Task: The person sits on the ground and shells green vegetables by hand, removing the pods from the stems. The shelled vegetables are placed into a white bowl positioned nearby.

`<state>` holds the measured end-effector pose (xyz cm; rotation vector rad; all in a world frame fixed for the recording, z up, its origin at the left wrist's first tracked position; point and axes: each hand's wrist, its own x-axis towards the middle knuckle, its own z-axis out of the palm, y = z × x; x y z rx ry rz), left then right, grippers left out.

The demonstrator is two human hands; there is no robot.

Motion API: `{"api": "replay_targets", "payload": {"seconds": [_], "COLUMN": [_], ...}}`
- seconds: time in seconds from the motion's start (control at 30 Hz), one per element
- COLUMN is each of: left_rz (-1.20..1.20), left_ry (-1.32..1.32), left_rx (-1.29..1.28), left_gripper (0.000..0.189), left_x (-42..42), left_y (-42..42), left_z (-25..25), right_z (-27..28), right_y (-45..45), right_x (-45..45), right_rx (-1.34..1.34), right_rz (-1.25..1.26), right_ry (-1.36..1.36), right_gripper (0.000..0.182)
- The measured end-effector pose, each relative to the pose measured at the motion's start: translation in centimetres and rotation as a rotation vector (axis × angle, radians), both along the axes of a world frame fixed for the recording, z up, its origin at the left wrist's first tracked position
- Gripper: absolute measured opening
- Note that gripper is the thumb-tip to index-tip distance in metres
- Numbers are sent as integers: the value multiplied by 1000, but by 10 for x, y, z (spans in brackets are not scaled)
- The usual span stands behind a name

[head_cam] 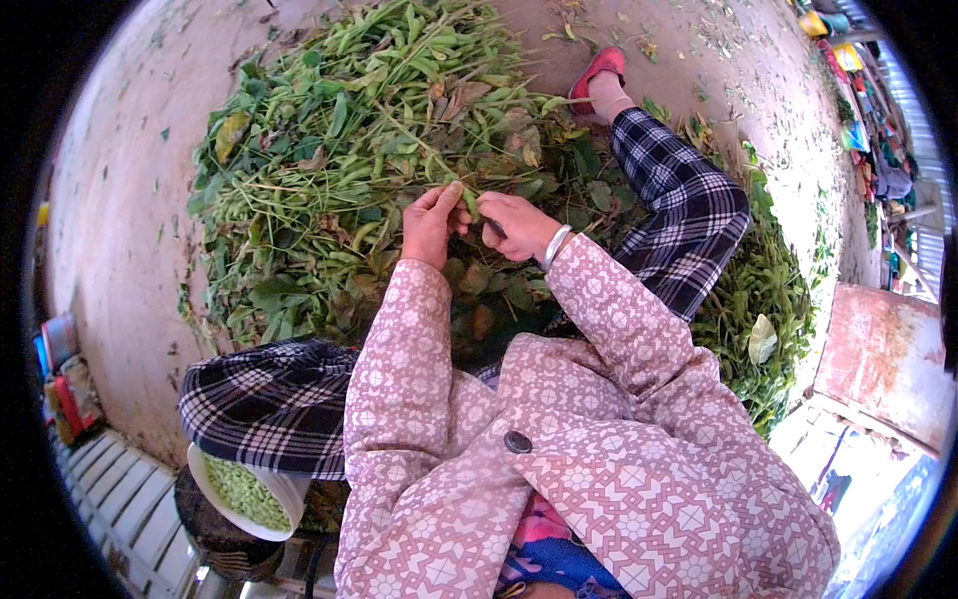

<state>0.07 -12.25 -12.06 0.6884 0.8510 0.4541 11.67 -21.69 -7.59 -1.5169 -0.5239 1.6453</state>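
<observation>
My left hand (430, 224) pinches a green bean pod (470, 201) between thumb and fingers, above a large heap of leafy bean plants (359, 150). Close beside it, the fingers of my right hand (522, 224) are curled around a small dark handle (495, 228), and their tips come up to the pod. What that handle belongs to is hidden by the hand. A silver bangle (555, 247) circles my right wrist. At my left knee, a white bowl (292, 498) contains shelled green beans (243, 490).
More bean plants (771, 359) lie to my right on the floor. A rusty metal panel (879, 363) stands at the right edge. Below the bowl is a dark round stand (232, 550), next to a slatted surface (127, 494). My red shoe (599, 71) rests beyond the heap.
</observation>
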Motion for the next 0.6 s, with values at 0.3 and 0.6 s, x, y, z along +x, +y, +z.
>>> {"api": "replay_targets", "payload": {"seconds": [0.3,0.6], "left_rz": [-201,-351], "left_ry": [-360,-26], "left_rx": [-518,40], "left_gripper": [19,14], "left_x": [-13,-17], "left_y": [13,13], "left_z": [-6,20], "right_z": [16,14], "right_y": [-1,-9], "right_x": [6,12], "right_rx": [-54,-96], "right_rz": [10,-46], "right_ry": [522,429], "right_gripper": [18,20]}}
